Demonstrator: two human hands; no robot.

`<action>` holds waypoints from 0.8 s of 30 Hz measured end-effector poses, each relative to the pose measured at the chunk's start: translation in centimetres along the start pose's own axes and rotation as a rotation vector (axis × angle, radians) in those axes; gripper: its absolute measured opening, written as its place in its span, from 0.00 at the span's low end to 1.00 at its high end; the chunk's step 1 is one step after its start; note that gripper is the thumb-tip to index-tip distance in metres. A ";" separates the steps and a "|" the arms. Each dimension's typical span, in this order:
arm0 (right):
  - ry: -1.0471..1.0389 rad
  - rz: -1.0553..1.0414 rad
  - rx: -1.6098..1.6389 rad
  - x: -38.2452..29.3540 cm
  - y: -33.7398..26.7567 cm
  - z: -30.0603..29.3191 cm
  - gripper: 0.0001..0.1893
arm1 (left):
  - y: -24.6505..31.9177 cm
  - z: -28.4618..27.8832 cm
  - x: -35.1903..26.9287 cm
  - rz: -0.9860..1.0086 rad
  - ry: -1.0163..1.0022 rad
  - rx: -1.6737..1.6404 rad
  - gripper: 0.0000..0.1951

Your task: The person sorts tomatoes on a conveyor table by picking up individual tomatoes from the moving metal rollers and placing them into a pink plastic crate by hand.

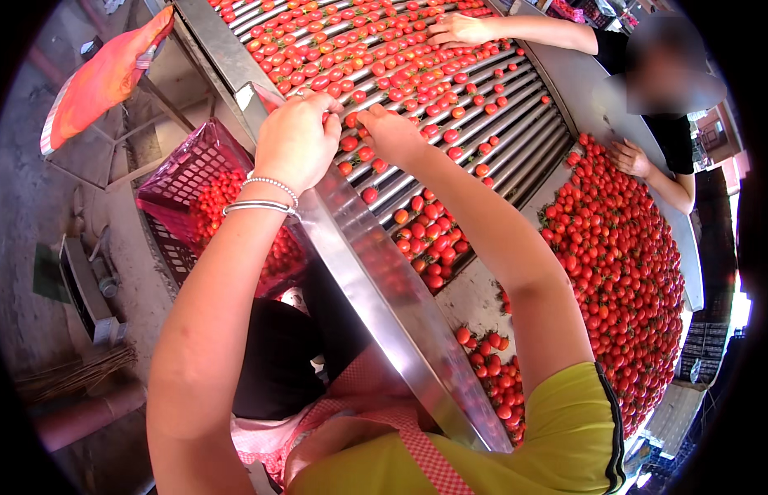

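Observation:
Small red tomatoes (421, 86) lie scattered over a sorting table of metal rollers (514, 117). My left hand (300, 133) reaches across the steel side rail (359, 247) at the rollers' near edge, fingers curled, with a bit of red showing by the thumb; whether it grips a tomato cannot be told. Close to its right, my right hand (387, 133) is over the rollers with its fingertips at an orange-red tomato (351, 119). Whether that tomato is held or only touched is unclear. More tomatoes are gathered at the rollers' lower end.
A lined plastic crate (198, 148) holding small tomatoes (220, 198) stands below my left forearm. A big tomato heap (619, 278) lies at right. Across the rollers a co-worker's hand (461, 31) touches tomatoes; their other hand (631, 159) rests by the heap. A red-orange cloth (105, 80) hangs upper left.

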State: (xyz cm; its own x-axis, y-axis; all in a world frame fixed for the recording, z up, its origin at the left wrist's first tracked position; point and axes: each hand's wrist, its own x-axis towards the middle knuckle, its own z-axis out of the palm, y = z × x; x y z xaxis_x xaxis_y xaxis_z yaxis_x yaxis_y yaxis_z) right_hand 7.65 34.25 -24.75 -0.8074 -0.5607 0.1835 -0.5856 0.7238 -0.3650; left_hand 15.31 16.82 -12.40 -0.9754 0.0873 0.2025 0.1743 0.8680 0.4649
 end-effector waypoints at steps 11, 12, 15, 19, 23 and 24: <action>-0.025 0.260 1.227 0.3 -6.6 -9.2 0.13 | -1.0 0.1 0.0 0.173 -0.067 -0.079 0.25; -0.040 0.256 1.237 -0.1 -6.8 -9.5 0.12 | -0.9 0.0 0.1 0.185 -0.063 -0.083 0.25; -0.068 0.219 1.341 -1.1 -5.9 -9.6 0.10 | -0.5 -0.6 0.1 0.114 -0.078 -0.122 0.19; 0.191 0.102 0.517 -5.6 -4.3 -7.9 0.16 | -0.5 -0.6 -0.1 0.103 -0.102 -0.119 0.13; -0.028 -0.043 0.060 -14.9 -2.5 -3.8 0.33 | -0.7 0.1 0.6 0.112 -0.043 -0.111 0.10; -0.074 -0.029 -0.049 -16.6 -1.3 -2.9 0.33 | -0.7 0.1 0.6 0.128 -0.020 -0.087 0.10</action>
State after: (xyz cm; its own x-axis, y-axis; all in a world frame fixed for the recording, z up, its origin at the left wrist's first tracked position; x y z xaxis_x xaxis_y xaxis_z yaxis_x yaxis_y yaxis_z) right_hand 21.59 43.79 -24.73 -0.7837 -0.6085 0.1243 -0.6127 0.7247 -0.3152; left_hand 14.55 16.26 -12.67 -0.9469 0.2049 0.2479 0.3073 0.8035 0.5098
